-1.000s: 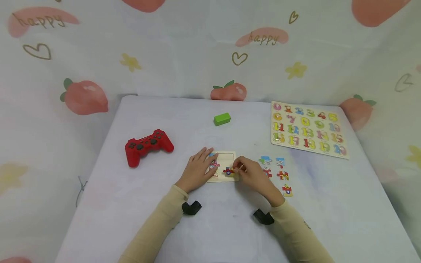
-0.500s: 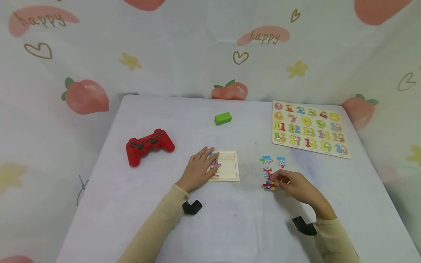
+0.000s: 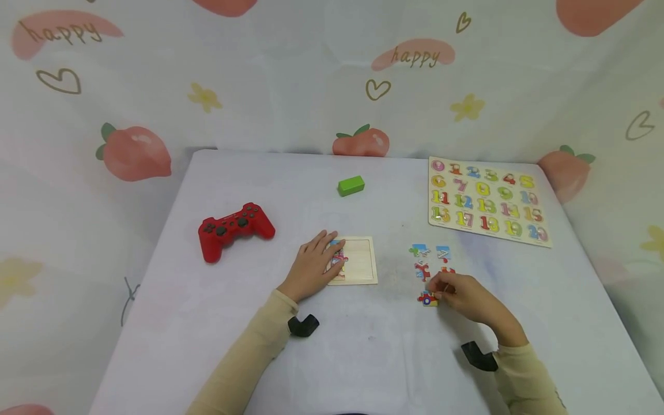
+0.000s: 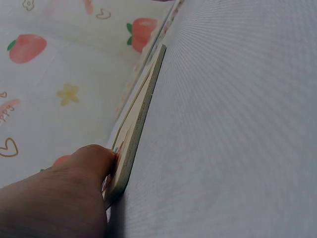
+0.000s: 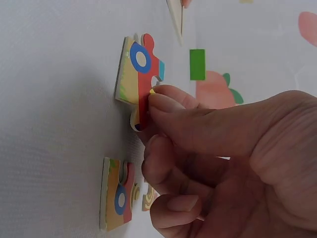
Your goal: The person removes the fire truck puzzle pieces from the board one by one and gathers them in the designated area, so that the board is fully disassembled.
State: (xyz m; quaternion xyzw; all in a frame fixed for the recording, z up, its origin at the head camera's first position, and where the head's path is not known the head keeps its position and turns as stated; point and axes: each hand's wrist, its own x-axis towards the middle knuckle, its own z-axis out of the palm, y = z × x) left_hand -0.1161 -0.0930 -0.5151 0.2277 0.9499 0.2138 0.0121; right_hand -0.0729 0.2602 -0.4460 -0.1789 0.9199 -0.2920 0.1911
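My left hand (image 3: 311, 265) lies with fingers spread over the left part of a wooden puzzle tray (image 3: 363, 259), covering some of the fitted pieces (image 3: 338, 256). In the left wrist view, the thumb rests on the face of that tray (image 4: 136, 121) near its edge. Off to the right, my right hand (image 3: 464, 294) pinches a red jigsaw piece (image 5: 143, 74) with a blue wheel between thumb and index finger. The piece stays close over the cloth, tilted in the right wrist view. Another wheel piece (image 5: 117, 196) lies beside that hand, hidden behind it in the head view.
Loose jigsaw pieces (image 3: 421, 271) lie just beyond the right hand. A number board (image 3: 487, 202) sits at the back right, a green block (image 3: 351, 186) at the back middle. To the left is a red game controller (image 3: 236, 230). A printed cloth hangs behind the table.
My right hand has carried the wheel piece from over the tray rightward to the loose pieces, then lowered it slightly toward the front. The left hand stays on the tray.
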